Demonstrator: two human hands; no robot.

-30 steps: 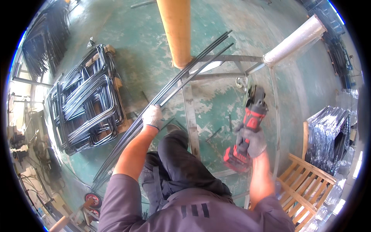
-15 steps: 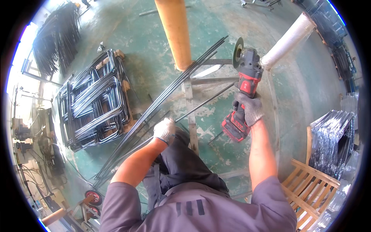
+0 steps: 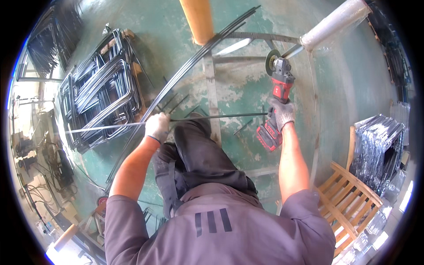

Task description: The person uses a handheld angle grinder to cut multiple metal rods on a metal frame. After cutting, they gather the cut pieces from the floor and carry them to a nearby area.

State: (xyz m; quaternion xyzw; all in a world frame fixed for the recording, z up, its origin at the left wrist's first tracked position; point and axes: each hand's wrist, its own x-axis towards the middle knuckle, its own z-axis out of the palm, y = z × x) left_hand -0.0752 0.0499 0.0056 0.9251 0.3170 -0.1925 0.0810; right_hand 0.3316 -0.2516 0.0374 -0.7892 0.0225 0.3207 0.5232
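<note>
My gloved left hand (image 3: 157, 127) is closed around a long thin metal rod (image 3: 221, 116), which runs almost level from far left to beside my right hand. In my gloved right hand (image 3: 282, 112) is a red and black cordless angle grinder (image 3: 282, 84), gripped by its body, with the disc (image 3: 271, 62) pointing away from me and the battery (image 3: 268, 136) toward me. The rod's right end comes close to the grinder's grip; whether they touch I cannot tell. A bundle of long metal rods (image 3: 190, 62) lies slantwise on the metal frame, beyond my left hand.
Bent metal tube frames (image 3: 101, 95) are stacked at the left. A yellow roll (image 3: 197, 22) and a plastic-wrapped roll (image 3: 333, 25) stand at the frame (image 3: 211, 88). Short rod pieces (image 3: 176, 105) lie on the floor. A wooden slatted pallet (image 3: 349, 198) and wrapped metal parts (image 3: 375, 150) are at right.
My left hand has moved left with the rod, which has swung from slanting to nearly level. The right hand and grinder are slightly nearer me. The whole view has shifted too.
</note>
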